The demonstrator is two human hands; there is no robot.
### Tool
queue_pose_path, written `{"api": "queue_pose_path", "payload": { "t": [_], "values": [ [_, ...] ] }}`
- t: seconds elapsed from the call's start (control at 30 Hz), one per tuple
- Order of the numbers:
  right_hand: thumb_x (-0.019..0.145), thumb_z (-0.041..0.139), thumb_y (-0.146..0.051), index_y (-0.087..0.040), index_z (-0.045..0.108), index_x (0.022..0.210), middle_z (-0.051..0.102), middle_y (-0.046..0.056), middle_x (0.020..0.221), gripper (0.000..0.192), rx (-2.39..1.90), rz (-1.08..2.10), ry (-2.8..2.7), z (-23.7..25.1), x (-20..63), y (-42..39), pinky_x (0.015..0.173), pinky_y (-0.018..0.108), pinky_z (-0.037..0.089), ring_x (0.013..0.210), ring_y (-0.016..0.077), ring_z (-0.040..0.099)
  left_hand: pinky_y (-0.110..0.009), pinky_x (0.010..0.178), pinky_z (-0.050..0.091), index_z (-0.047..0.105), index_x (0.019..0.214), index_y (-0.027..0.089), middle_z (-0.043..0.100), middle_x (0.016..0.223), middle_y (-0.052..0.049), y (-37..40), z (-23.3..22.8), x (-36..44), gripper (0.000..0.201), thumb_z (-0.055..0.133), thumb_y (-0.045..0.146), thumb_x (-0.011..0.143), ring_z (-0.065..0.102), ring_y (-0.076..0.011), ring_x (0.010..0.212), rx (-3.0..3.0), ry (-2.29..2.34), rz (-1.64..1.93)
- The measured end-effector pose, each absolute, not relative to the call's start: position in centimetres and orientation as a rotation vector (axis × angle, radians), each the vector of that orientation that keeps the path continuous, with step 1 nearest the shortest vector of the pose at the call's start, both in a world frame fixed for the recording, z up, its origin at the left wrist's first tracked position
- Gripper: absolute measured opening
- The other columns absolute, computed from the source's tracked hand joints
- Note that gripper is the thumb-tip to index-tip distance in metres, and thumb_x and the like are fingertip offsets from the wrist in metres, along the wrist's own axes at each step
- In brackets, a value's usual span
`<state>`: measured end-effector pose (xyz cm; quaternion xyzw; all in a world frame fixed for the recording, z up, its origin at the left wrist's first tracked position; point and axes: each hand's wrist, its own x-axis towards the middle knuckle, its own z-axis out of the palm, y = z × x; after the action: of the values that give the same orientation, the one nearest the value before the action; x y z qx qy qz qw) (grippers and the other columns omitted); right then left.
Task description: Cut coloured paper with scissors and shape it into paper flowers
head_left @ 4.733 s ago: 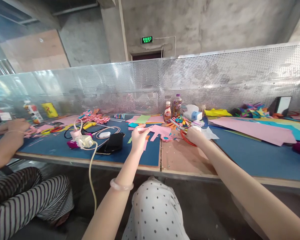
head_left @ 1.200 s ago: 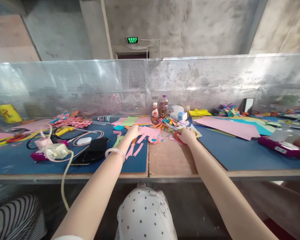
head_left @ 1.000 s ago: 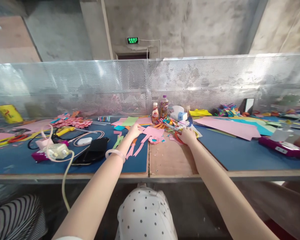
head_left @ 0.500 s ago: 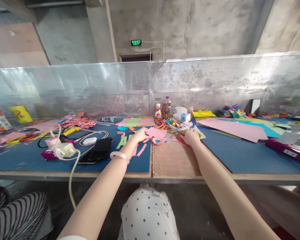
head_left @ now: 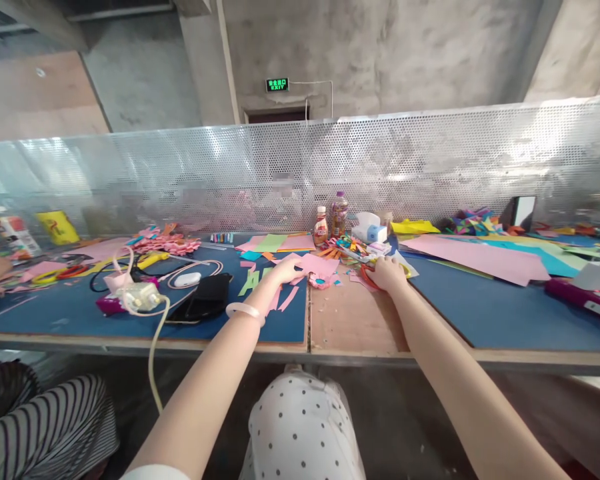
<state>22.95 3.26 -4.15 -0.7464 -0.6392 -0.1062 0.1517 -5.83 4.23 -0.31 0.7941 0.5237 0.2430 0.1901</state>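
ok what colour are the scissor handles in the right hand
Red, seen in the head view: the scissor handles peek out beside the right hand.

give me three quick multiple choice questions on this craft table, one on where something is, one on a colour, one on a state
1. Where do the two bottles stand?
A. by the perforated screen
B. at the table's near edge
C. on the floor

2. What colour is the paper under the left hand?
A. green
B. pink
C. white

3. How is the right hand?
A. raised in the air
B. flat on a phone
C. down on the table at red scissors

Answers: 1 A, they stand at the back against the screen; 2 B, the cut sheet is pink; 3 C, its fingers lie on the red handles.
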Motion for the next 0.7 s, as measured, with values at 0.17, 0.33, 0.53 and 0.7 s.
{"api": "queue_pose_path", "payload": {
  "t": [0.17, 0.33, 0.53, 0.7],
  "values": [
    [0.08, 0.043, -0.055, 0.0, 0.05, 0.116, 0.052, 0.023, 0.115, 0.065, -2.143, -0.313, -1.835, -4.28, 23.06, 3.37, 0.087, 0.04, 0.036, 0.109, 0.0354, 0.045, -0.039, 0.08, 0.048, 0.053, 0.112, 0.015, 0.055, 0.113, -0.008, 4.13, -0.25, -5.74, 0.032, 0.05, 0.033, 0.086, 0.056, -0.02, 0.096, 2.154, 1.425, 0.641],
    [0.08, 0.043, -0.053, 0.001, 0.05, 0.116, 0.053, 0.023, 0.114, 0.065, -2.137, -0.326, -1.833, -4.29, 23.1, 3.31, 0.086, 0.04, 0.037, 0.109, 0.0357, 0.045, -0.029, 0.068, 0.046, 0.064, 0.081, 0.013, 0.064, 0.085, -0.004, 4.08, -0.1, -5.8, 0.016, 0.066, 0.024, 0.069, 0.058, -0.0189, 0.079, 2.045, 1.369, 0.745],
    [0.08, 0.043, -0.055, -0.001, 0.051, 0.115, 0.053, 0.023, 0.114, 0.065, -2.14, -0.319, -1.824, -4.36, 23.12, 3.33, 0.086, 0.04, 0.037, 0.109, 0.035, 0.045, -0.027, 0.065, 0.044, 0.066, 0.065, 0.014, 0.064, 0.07, -0.002, 3.94, 0.11, -5.45, 0.006, 0.067, 0.016, 0.059, 0.059, -0.0199, 0.076, 1.82, 1.262, 0.976],
    [0.08, 0.042, -0.057, -0.002, 0.052, 0.114, 0.054, 0.022, 0.114, 0.066, -2.128, -0.322, -1.819, -4.47, 23.19, 3.39, 0.085, 0.04, 0.037, 0.107, 0.0351, 0.047, -0.033, 0.077, 0.047, 0.064, 0.092, 0.013, 0.063, 0.094, -0.006, 4.04, 0.56, -5.71, 0.02, 0.062, 0.025, 0.076, 0.058, -0.0212, 0.09, 1.48, 1.147, 1.278]
  ]
}}
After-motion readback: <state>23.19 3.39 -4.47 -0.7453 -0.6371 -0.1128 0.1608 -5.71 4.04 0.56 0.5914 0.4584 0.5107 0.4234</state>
